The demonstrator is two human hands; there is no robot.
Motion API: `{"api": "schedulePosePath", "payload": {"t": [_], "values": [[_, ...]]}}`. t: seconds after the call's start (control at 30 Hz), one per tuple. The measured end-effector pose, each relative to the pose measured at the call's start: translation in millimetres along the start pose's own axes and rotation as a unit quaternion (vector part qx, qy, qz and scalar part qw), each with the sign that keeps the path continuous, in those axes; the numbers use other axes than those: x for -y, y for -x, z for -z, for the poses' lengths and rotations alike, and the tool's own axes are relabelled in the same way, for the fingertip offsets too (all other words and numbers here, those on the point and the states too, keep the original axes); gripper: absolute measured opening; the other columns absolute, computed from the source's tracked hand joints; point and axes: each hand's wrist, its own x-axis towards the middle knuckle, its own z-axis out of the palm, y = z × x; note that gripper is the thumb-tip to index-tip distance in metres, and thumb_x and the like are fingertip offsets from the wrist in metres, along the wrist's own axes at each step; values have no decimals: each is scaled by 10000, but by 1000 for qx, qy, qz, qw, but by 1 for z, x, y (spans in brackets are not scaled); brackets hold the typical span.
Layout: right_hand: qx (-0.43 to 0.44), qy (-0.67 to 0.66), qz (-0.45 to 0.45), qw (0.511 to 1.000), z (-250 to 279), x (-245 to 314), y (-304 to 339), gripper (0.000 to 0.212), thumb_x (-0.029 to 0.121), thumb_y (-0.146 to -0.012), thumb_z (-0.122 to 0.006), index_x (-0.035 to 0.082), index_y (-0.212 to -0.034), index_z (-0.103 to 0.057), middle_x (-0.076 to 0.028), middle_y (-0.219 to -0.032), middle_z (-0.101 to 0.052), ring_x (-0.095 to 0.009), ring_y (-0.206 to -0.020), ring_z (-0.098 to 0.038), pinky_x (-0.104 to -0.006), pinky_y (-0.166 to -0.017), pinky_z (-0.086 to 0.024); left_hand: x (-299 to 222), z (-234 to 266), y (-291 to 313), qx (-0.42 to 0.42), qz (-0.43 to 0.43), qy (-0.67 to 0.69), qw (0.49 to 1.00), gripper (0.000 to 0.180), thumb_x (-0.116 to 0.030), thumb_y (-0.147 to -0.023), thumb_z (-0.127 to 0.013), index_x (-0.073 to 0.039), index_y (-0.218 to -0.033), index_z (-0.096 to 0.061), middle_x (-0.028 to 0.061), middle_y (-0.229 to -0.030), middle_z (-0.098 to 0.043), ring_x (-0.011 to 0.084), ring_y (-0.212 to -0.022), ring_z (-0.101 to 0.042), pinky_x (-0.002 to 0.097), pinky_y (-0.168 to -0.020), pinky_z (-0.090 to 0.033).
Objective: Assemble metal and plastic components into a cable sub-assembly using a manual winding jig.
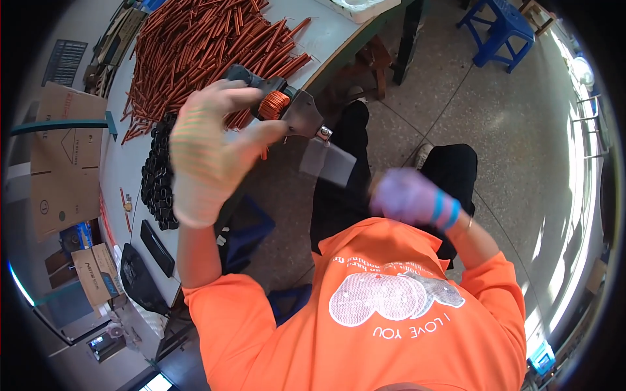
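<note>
My left hand (212, 140), in a pale striped glove, is raised at the table edge with thumb and fingers spread apart. Between the thumb and forefinger sits a coil of copper-coloured wire (274, 104), on a dark metal fixture (303, 116) fixed at the edge. The thumb tip overlaps the fixture's plate; whether it touches cannot be made out. A translucent sheet (328, 163) hangs below the fixture. My right hand (405, 195), in a purple glove with blue cuff bands, is over my lap and blurred by motion; its fingers are smeared.
A big heap of copper-coloured wire coils (195, 58) covers the far part of the white table (313, 39). Several black rings or sleeves (158, 176) lie near the left forearm, by a black phone-like slab (157, 248). A blue stool (499, 32) stands far right; cardboard boxes (68, 163) stand left.
</note>
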Motion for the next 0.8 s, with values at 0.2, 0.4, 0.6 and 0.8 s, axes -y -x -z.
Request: {"api": "schedulePosePath", "payload": {"t": [0.2,0.4,0.6,0.8], "values": [[-272,-391,18,879,39,77,-26,170,147,-855,-675,-4,-932,-661,-10,-632,-587,-91,-517,-470,-213,-501,-392,0,-22,1,-76,-39,-23,996,253,-41,-724,-760,-63,-949,-647,53,-983,-666,209,-815,-621,382,-804,-519],[-228,-75,32,970,17,114,-97,212,34,-752,-739,6,-946,-657,29,-678,-544,-71,-568,-420,-222,-521,-377,-8,-19,8,-90,-88,28,992,311,-23,-719,-753,-55,-1002,-629,57,-960,-681,202,-739,-622,330,-693,-516],[-266,-66,61,960,-3,114,-99,240,195,-748,-758,19,-834,-620,-68,-634,-593,-209,-504,-466,-316,-512,-427,-20,-6,42,-50,27,105,993,612,-1,-720,-754,-16,-1284,-516,92,-888,-682,191,-662,-619,291,-585,-489],[-121,-34,30,992,-10,114,-89,211,156,-731,-762,34,-842,-630,-54,-686,-627,-198,-531,-493,-297,-525,-427,-37,-23,80,-23,152,318,936,678,12,-763,-708,-15,-1392,-456,102,-913,-688,192,-686,-621,267,-570,-498]]}}
